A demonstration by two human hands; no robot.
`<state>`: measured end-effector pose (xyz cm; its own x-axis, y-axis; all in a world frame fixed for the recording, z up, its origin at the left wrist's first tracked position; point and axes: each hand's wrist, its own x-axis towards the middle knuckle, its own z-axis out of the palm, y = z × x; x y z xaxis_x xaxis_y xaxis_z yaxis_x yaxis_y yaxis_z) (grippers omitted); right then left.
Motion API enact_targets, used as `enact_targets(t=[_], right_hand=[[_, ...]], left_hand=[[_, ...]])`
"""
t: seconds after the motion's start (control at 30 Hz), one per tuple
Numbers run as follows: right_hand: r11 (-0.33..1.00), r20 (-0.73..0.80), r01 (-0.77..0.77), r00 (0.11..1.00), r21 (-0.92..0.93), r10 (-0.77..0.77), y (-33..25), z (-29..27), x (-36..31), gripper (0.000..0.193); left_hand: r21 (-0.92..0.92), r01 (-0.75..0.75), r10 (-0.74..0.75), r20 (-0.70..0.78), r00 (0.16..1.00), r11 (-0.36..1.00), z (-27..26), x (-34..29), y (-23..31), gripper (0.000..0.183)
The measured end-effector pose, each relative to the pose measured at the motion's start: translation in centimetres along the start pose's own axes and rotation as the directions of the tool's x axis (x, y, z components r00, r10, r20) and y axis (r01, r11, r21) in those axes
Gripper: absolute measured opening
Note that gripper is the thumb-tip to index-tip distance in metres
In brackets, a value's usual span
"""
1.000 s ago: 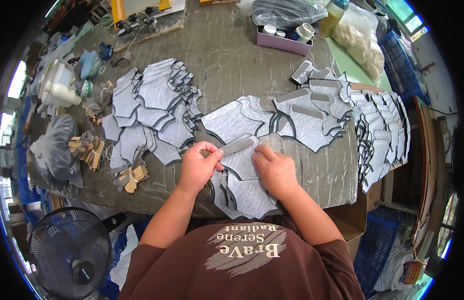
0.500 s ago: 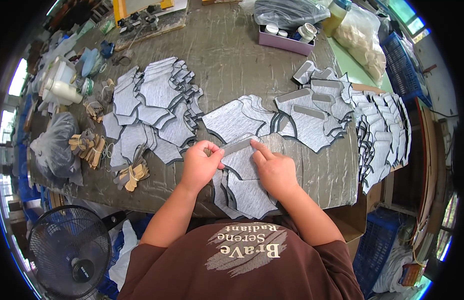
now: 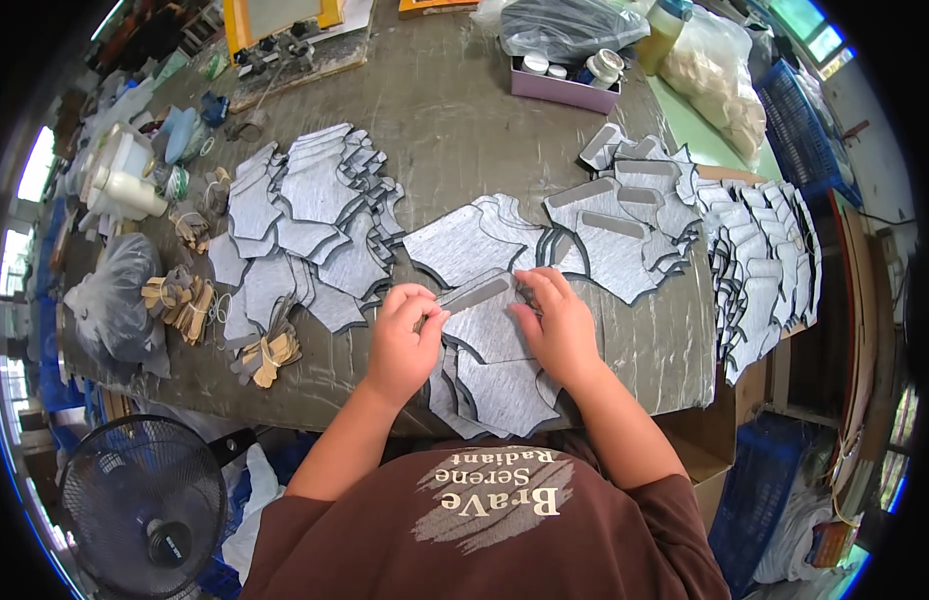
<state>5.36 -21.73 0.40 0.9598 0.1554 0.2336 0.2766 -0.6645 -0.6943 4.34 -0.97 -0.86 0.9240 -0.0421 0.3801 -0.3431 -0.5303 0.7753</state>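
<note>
A light grey cut fabric piece (image 3: 490, 332) with dark edges lies on top of a small overlapping stack of like pieces (image 3: 510, 390) at the table's near edge. A darker grey strip (image 3: 480, 293) runs along its upper edge. My left hand (image 3: 405, 335) is closed, thumb and forefinger pinching the piece's left corner by the strip's end. At the opposite side my right hand (image 3: 557, 325) has its fingers bent round the right edge, its thumb on the fabric. The undersides of both grips are hidden.
More grey pieces lie left (image 3: 320, 200) and ahead (image 3: 470, 240); strip-bearing ones (image 3: 615, 235) lie right, with another pile (image 3: 760, 260) beyond. Tied bundles of small strips (image 3: 180, 300) sit near a clear bag (image 3: 120, 300). A purple box (image 3: 565, 90) holds jars. A fan (image 3: 145, 505) stands lower left.
My right hand has drawn its pointing forefinger back from the strip's right end and now curls at the piece's right edge. My left hand stays near the left corner.
</note>
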Motion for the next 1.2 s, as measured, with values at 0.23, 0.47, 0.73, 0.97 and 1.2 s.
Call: enact_targets(t=[0.23, 0.47, 0.73, 0.97, 1.2], right_hand=[[0.972, 0.056, -0.186, 0.982, 0.144, 0.18, 0.6, 0.8, 0.0, 0.029], [0.933, -0.035, -0.018, 0.999, 0.36, 0.032, 1.2, 0.7, -0.1, 0.021], [0.437, -0.01, -0.139, 0.947, 0.889, 0.321, 1.6, -0.7, -0.3, 0.011], [0.841, -0.267, -0.119, 0.916, 0.528, 0.298, 6.1, -9.6, 3.0, 0.005], [0.969, 0.02, -0.181, 0.983, 0.17, 0.18, -1.4, -5.9, 0.3, 0.009]], left_hand=[[-0.181, 0.039, -0.023, 0.09, 0.996, 0.983, -0.2, -0.3, 0.5, 0.008], [-0.537, 0.463, -0.424, 0.205, 0.882, 0.705, -0.9, -0.4, 2.1, 0.027], [-0.136, 0.203, -0.102, 0.531, 0.842, 0.97, -1.0, -1.5, 2.8, 0.02], [-0.139, 0.177, -0.092, 0.47, 0.878, 0.974, -0.5, -2.2, 3.0, 0.02], [-0.664, 0.513, -0.23, 0.47, 0.852, 0.544, -0.9, -2.7, 1.9, 0.067]])
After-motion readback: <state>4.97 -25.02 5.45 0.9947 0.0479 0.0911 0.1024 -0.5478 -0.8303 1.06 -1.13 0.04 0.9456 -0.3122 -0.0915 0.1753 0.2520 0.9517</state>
